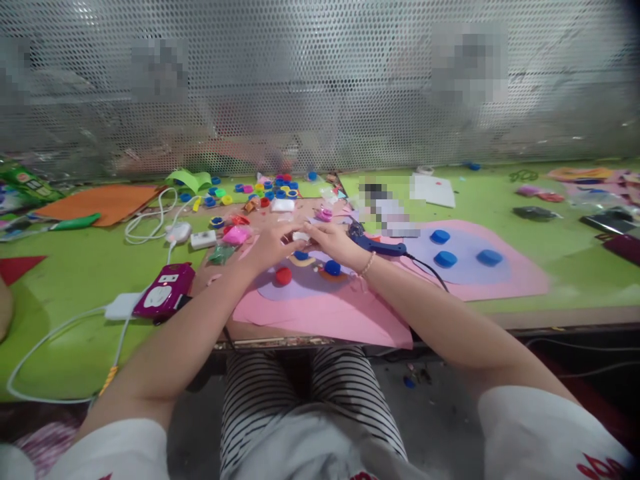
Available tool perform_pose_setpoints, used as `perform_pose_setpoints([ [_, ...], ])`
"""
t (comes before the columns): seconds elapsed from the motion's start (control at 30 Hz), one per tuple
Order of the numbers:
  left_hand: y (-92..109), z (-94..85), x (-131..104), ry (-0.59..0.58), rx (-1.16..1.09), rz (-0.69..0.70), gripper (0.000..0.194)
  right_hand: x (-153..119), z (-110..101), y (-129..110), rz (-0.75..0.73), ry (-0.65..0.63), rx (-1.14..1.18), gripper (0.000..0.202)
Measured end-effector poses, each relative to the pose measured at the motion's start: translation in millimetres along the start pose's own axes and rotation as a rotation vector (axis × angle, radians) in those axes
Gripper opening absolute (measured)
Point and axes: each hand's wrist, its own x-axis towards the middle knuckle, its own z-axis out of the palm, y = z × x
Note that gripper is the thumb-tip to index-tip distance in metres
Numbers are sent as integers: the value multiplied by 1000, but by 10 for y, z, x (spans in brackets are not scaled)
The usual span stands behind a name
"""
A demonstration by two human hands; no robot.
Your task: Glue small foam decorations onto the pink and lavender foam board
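L hand (273,245) & R hand (337,245) meet over the tabletop (90,267), approx. mid-width. Fingers of both are bent in, nearly closed, w/ a small white piece (301,237) held between them (blurred, so can't tell exactly which tips press on it). It sits just above the ctr. purple sheet (270,288), which lies on a pink sheet (320,319) at the front edge.

Just below the hands: 1 red cap (283,275) & 2 blue caps (333,267) (one partly under the fingers). A blue-handled tool (383,247) w/ a black cord lies just beside the R hand, its head end nearest the wrist.

To the R, a 2nd pink sheet (530,283) carries another purple sheet (470,272) w/ 3 blue lids (446,259) on it. Farther back, 1 white card (433,191) (small red spot on it). Toward the back edge, L of ctr., a scatter of small colored caps (280,193) (blue, yellow, pink etc., too many & small to count reliably).

On the L side: 1 magenta power strip (165,291), 1 white plug (121,307) at its L end, 1 orange sheet (103,203), & a green packet (25,180) near the back L corner (has lettering, too blurry to read). Red lettering on the white shirt (545,433) is partial, also unreadable.
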Motion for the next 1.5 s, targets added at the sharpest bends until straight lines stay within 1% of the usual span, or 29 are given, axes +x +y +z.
perform_pose_setpoints([
  [0.07, -59, 19, 25, 67, 15, 26, 32, 10, -15, 23, 40, -21, 161, 18],
  [0.13, -111, 30, 49, 134, 15, 32, 28, 25, -42, 47, 63, -67, 242, 19],
  [0.27, -159, 14, 77, 231, 37, 44, 21, 70, -101, 102, 50, -136, 221, 19],
  [0.37, -142, -7, 73, 254, 74, 81, 21, 91, -124, 121, 20, -157, 138, 20],
  [0.43, -105, -14, 60, 231, 74, 90, 21, 91, -129, 111, 10, -124, 71, 23],
  [0.5, -48, -19, 42, 176, 55, 75, 19, 86, -128, 97, -1, -76, -13, 25],
  [0.57, 23, -24, 25, 120, 22, 33, 18, 80, -126, 91, -31, -36, -122, 25],
  [0.63, 90, -27, 15, 76, -18, -38, 21, 74, -124, 97, -98, 12, -279, 22],
  [0.7, 135, -23, 14, 30, -112, -129, 25, 62, -121, 106, -207, 88, -480, 20],
  [0.77, 149, -9, 20, -14, -260, -217, 28, 37, -114, 102, -317, 150, -677, 22],
  [0.8, 145, 1, 26, -25, -334, -251, 29, 19, -109, 91, -362, 159, -755, 22],
  [0.9, 117, 32, 41, -31, -495, -303, 29, -47, -85, 24, -433, 108, -925, 11],
  [0.93, 108, 41, 44, -29, -527, -309, 29, -70, -76, -4, -435, 92, -972, 19],
  [1.0, 101, 56, 47, -37, -576, -315, 28, -110, -60, -52, -417, 65, -1048, 46],
  [1.03, 104, 63, 47, -48, -589, -315, 28, -126, -53, -69, -410, 50, -1079, 54],
  [1.07, 111, 69, 46, -61, -593, -313, 28, -139, -47, -80, -411, 33, -1108, 57],
  [1.17, 139, 83, 43, -98, -580, -303, 28, -160, -30, -84, -458, -1, -1156, 56],
  [1.27, 144, 80, 39, -73, -572, -319, 25, -155, -27, -72, -479, 6, -1120, 53],
  [1.33, 125, 66, 37, -44, -584, -346, 25, -136, -42, -65, -472, 20, -1069, 45],
  [1.4, 98, 50, 37, -19, -606, -379, 27, -107, -73, -60, -478, 38, -1036, 30],
  [1.5, 75, 37, 39, -15, -636, -430, 30, -71, -124, -59, -519, 46, -1040, 12],
])
